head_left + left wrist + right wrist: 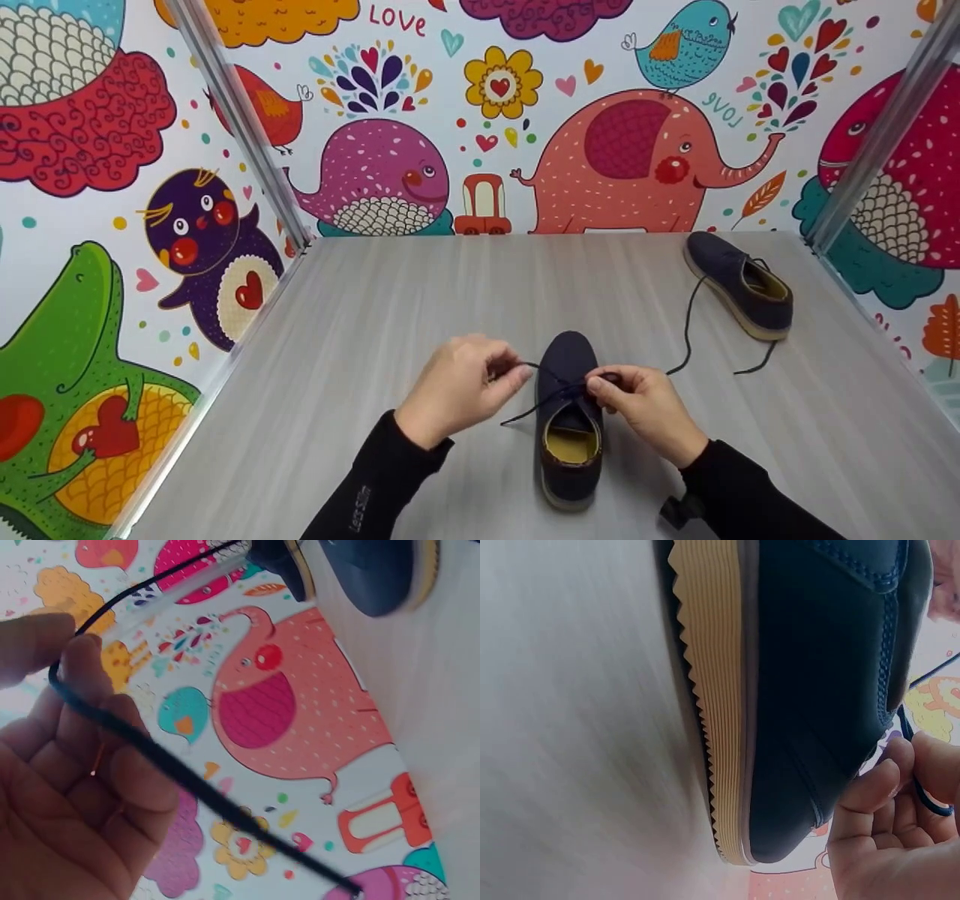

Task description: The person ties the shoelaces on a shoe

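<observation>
A dark navy lace-up shoe (568, 484) with a tan inside stands upright on the table, toe pointing away from me. To its left, my left hand (463, 386) pinches one dark shoelace (202, 795) between thumb and forefinger, the lace bending round the fingertips. My right hand (651, 405) is at the shoe's right side, its thumb and forefinger pinching a small loop of lace (611, 376) close to the eyelets. Another lace end (517, 418) trails off the shoe's left side. The right wrist view shows the shoe's ridged tan sole (712, 690) beside that hand.
A matching shoe (712, 259) stands at the table's back right, its loose laces (688, 330) trailing over the grey table (337, 315). Panels printed with cartoon animals (622, 187) and metal posts (247, 124) border the table at the back and sides.
</observation>
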`<state>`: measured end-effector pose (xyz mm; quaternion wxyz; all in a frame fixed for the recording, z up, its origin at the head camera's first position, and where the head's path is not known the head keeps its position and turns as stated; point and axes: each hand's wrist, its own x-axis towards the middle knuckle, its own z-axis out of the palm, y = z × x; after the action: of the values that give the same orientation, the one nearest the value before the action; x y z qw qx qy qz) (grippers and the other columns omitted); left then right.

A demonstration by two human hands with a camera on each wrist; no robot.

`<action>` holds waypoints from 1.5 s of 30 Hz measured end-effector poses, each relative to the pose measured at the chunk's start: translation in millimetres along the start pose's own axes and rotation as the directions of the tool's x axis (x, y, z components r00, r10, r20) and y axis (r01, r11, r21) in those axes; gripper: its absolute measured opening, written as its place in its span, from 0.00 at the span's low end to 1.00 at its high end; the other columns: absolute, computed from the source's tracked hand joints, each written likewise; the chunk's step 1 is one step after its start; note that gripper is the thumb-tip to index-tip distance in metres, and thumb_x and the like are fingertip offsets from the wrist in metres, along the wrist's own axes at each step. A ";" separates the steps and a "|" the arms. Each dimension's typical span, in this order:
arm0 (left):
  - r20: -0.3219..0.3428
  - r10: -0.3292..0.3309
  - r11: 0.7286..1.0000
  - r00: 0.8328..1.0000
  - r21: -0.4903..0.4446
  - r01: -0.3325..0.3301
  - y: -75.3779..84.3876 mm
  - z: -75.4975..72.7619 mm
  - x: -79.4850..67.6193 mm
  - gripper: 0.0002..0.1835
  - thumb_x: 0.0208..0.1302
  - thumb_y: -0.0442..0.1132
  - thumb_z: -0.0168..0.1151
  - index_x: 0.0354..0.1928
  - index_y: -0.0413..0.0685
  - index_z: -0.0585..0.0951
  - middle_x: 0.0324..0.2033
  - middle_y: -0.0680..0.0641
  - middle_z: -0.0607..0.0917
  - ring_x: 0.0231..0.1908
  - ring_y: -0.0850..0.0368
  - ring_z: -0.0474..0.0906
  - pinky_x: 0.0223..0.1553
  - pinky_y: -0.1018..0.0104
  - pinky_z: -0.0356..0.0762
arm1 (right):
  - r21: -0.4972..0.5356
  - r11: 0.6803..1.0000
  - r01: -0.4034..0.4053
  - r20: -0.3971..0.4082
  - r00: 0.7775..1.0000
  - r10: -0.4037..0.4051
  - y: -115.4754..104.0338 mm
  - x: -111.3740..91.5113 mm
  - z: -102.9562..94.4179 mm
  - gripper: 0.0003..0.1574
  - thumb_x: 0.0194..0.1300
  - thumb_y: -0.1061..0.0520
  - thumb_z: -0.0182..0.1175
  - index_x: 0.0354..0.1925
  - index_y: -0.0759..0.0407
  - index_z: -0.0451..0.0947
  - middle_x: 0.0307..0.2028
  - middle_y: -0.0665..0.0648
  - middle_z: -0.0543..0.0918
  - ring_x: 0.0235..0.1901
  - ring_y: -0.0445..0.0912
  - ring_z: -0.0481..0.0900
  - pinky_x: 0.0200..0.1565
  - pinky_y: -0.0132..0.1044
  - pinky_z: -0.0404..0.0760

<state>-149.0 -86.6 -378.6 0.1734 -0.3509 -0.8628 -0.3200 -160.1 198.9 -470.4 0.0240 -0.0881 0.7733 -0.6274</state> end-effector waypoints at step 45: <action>0.175 -0.233 0.964 0.957 -0.092 0.251 -12.8 88.1 35.7 0.09 0.71 0.46 0.73 0.40 0.50 0.95 0.36 0.52 0.95 0.35 0.65 0.88 0.38 0.78 0.81 | -0.041 0.999 0.020 0.025 1.000 -0.019 0.6 8.2 -7.6 0.17 0.76 0.54 0.68 0.51 0.68 0.87 0.31 0.51 0.87 0.31 0.39 0.81 0.37 0.32 0.82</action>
<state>-189.5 -16.6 -430.2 0.0419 -0.2768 -0.8909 -0.3577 -169.4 205.0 -468.8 0.0253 -0.1039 0.7849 -0.6103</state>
